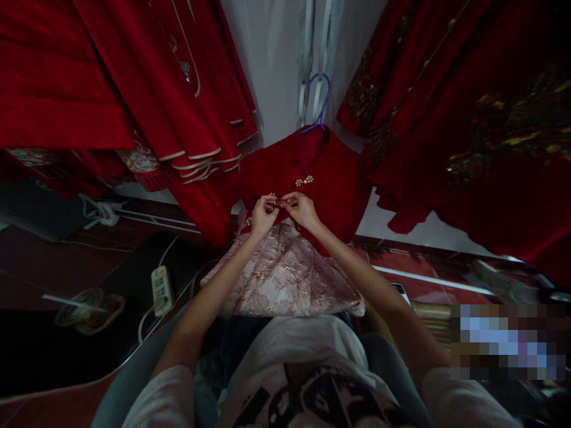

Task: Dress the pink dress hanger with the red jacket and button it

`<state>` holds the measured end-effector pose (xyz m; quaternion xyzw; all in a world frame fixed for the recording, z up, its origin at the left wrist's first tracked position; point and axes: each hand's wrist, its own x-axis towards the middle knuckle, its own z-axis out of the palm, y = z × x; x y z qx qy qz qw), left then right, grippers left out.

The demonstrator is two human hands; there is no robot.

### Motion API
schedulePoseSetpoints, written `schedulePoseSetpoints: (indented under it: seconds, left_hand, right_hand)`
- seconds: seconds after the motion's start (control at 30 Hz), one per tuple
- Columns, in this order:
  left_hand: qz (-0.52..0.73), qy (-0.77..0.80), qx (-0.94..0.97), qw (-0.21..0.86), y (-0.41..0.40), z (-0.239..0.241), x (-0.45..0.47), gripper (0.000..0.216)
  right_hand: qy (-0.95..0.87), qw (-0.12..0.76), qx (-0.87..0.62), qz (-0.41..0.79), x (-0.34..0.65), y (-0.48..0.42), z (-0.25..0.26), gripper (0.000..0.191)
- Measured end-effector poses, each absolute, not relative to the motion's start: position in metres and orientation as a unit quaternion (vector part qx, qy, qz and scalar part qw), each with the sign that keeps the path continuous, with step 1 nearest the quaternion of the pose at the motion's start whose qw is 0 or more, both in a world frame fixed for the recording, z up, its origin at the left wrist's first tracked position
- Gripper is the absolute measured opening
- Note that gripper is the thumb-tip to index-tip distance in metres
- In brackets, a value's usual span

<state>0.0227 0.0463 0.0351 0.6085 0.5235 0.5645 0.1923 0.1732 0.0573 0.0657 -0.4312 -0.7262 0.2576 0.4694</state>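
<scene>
- Main item: short red cloth jacket with a V-shaped neckline (341, 190), hung on a thin purple-blue hanger (327, 98) straight ahead of the wearer, front facing them.
- Under the fingers: small red beaded fastening (281, 203) at the jacket's front. Exact shape too small to tell.
- Left hand (264, 216): fingers bent, tips pinched on the fastening and the cloth beside it.
- Right hand (302, 210): thumb and fingertips closed on the same spot from the other side, tips nearly meeting the left's.
- Just above the hands: gold-and-pearl flower-shaped clasp (304, 181), lying flat on the jacket.
- Handling, my read: jacket light and soft, swings on the hanger, no stiffness to push against. Fastening small, likely fiddly; beads could snag or pull loose. Best hold: cloth right behind the fastening, not the beads.
- Below: pale pink brocade fabric with metallic sheen (289, 273), spread over the lap, touching the jacket's lower part.
- Either side: red hanging garments with pale piping (102, 89) left, dark red embroidered garments (446, 119) right.
- Far left: black counter (40, 351) with white power strip (161, 288) and clear plastic cup with straw (78, 306).
</scene>
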Motion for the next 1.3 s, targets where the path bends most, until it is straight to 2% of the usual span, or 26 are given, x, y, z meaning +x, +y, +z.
schedulePoseSetpoints:
  seconds: [0.2,0.4,0.53,0.87,1.3]
  left_hand:
    - [0.561,0.542,0.589,0.212,0.044,0.045,0.028,0.026]
    - [0.471,0.588,0.655,0.058,0.030,0.049,0.024,0.034]
    - [0.435,0.594,0.676,0.028,0.026,0.050,0.024,0.031]
    - [0.547,0.522,0.638,0.145,0.038,0.049,0.021,0.022]
    - [0.565,0.470,0.643,0.217,0.052,0.049,0.005,0.017]
  right_hand:
    - [-0.721,0.476,-0.441,0.241,0.168,0.061,0.064,0.016]
    - [-0.731,0.466,-0.444,0.227,0.172,0.059,0.066,0.017]
    - [-0.735,0.463,-0.437,0.232,0.176,0.057,0.068,0.017]
    - [-0.716,0.494,-0.433,0.236,0.167,0.060,0.064,0.017]
    - [-0.691,0.542,-0.434,0.202,0.157,0.059,0.056,0.012]
